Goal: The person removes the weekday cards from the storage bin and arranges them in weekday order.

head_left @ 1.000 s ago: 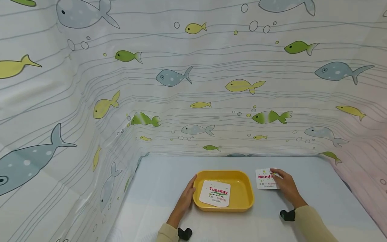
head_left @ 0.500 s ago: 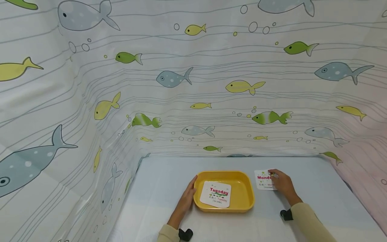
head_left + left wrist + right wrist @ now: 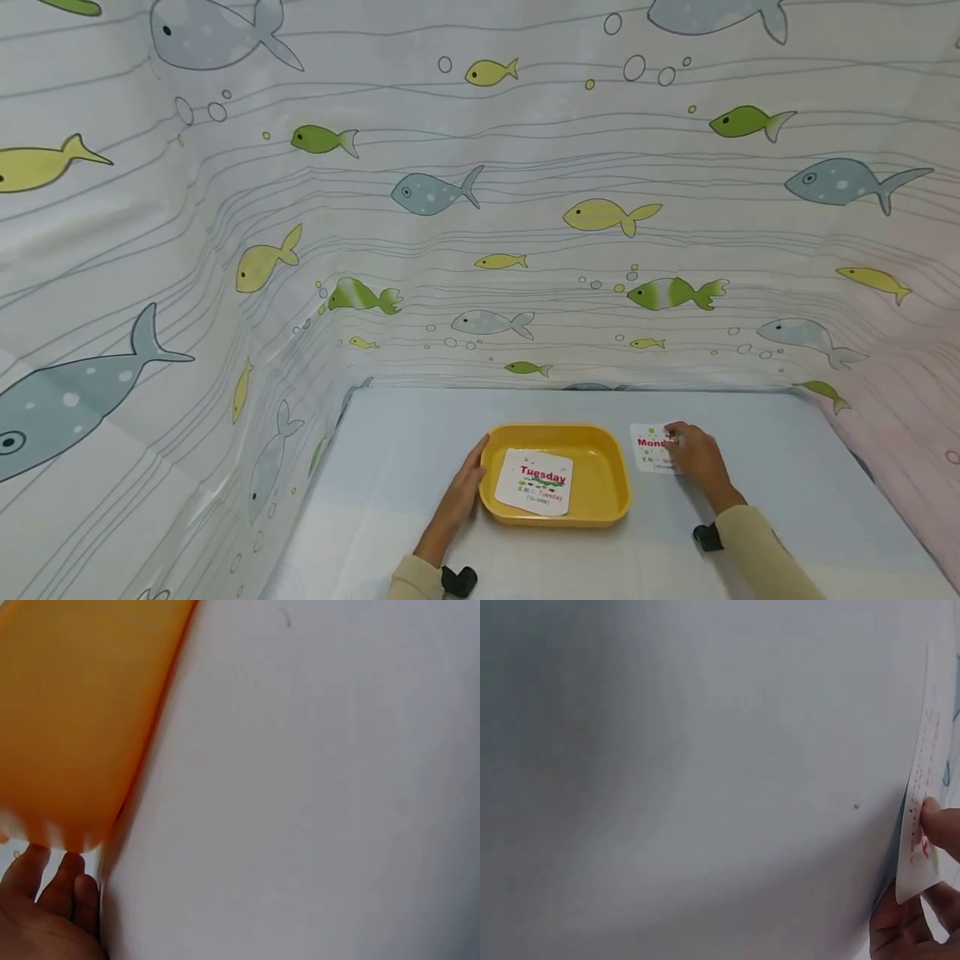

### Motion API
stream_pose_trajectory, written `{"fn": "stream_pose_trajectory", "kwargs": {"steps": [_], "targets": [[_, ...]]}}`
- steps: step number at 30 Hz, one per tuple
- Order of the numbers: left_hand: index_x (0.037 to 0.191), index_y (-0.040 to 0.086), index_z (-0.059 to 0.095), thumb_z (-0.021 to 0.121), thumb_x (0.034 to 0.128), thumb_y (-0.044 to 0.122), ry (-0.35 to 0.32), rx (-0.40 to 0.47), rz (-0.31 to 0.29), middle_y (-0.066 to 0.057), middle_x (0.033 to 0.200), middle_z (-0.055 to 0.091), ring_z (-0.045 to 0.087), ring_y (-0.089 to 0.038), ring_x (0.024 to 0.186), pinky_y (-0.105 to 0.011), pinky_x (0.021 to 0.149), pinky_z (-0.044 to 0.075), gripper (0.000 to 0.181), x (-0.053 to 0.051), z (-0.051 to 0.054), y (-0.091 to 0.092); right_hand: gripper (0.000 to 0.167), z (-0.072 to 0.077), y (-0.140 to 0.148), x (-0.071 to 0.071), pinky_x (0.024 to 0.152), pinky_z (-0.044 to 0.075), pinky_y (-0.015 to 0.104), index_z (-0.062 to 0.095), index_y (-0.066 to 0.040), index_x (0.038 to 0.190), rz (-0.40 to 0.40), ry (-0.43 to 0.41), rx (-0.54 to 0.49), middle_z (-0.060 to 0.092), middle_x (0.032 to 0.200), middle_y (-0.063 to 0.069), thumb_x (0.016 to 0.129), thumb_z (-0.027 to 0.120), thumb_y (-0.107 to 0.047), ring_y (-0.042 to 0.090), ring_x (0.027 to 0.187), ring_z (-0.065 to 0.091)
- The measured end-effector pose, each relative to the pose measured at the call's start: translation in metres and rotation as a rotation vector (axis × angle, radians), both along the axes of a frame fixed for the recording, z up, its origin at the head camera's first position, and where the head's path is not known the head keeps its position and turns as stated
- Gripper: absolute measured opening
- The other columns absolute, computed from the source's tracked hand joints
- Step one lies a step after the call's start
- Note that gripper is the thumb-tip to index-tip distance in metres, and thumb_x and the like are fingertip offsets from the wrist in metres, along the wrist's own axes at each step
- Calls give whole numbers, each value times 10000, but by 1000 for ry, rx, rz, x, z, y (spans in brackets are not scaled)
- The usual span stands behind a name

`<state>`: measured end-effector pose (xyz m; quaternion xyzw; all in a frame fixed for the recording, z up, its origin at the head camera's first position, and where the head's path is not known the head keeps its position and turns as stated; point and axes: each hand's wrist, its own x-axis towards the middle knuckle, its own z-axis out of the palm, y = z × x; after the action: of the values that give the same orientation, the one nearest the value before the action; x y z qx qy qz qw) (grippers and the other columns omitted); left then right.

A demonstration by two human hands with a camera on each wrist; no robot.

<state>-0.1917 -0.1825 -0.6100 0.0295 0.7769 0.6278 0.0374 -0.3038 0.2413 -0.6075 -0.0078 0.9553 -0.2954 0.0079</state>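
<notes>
A yellow tray (image 3: 600,479) sits on the table, holding a white card printed "Tuesday" (image 3: 534,500). My left hand (image 3: 457,500) rests against the tray's left side; in the left wrist view its fingertips touch the outer wall, and the thumb is out of sight there. To the right of the tray, my right hand (image 3: 701,462) pinches the right side of a white card printed "Monday" (image 3: 651,454). The right wrist view has the thumb on this card's (image 3: 922,769) printed face and other fingers behind it, with its near end raised off the surface.
A pale cloth-covered table (image 3: 420,417) runs under everything. Fabric printed with fish (image 3: 427,193) hangs at the back and left, and pinkish cloth (image 3: 915,400) at the right. Each wrist wears a black device (image 3: 459,581).
The Monday card has shifted slightly left, toward the tray, with my right hand. More of the card's right side is covered by the fingers. The left hand and tray stay put.
</notes>
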Motion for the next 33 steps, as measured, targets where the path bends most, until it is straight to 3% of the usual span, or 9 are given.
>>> {"fn": "stream_pose_trajectory", "kwargs": {"steps": [7, 21, 26, 33], "targets": [[1585, 315, 264, 312, 1073, 191, -4, 3, 1, 50, 1664, 231, 158, -211, 1558, -504, 1274, 97, 529, 1, 2, 0, 329, 1, -1, 0, 893, 472, 634, 655, 22, 1211, -45, -23, 58, 489, 1293, 360, 927, 674, -141, 539, 1151, 448], [1585, 319, 260, 309, 1078, 198, -5, 3, 1, 49, 1666, 224, 148, -210, 1560, -511, 1273, 89, 524, 0, -2, 1, 291, -2, 0, 4, 856, 481, 610, 665, -4, 1196, -66, -34, 60, 474, 1248, 340, 968, 609, -176, 519, 1119, 448], [1584, 318, 264, 315, 1078, 204, 5, -1, -2, 38, 1667, 224, 146, -227, 1560, -518, 1272, 87, 521, 1, -2, 0, 404, 2, 4, 6, 833, 477, 601, 600, 36, 1278, -59, -42, -8, 471, 1251, 373, 1033, 473, -258, 504, 1090, 474], [1578, 326, 277, 327, 1072, 191, 0, -4, 0, 47, 1665, 228, 147, -217, 1561, -511, 1269, 81, 525, 0, -1, 0, 412, 4, 11, 7, 773, 459, 489, 569, 62, 1301, -37, -26, -72, 475, 1206, 366, 1040, 456, -236, 398, 983, 501]]}}
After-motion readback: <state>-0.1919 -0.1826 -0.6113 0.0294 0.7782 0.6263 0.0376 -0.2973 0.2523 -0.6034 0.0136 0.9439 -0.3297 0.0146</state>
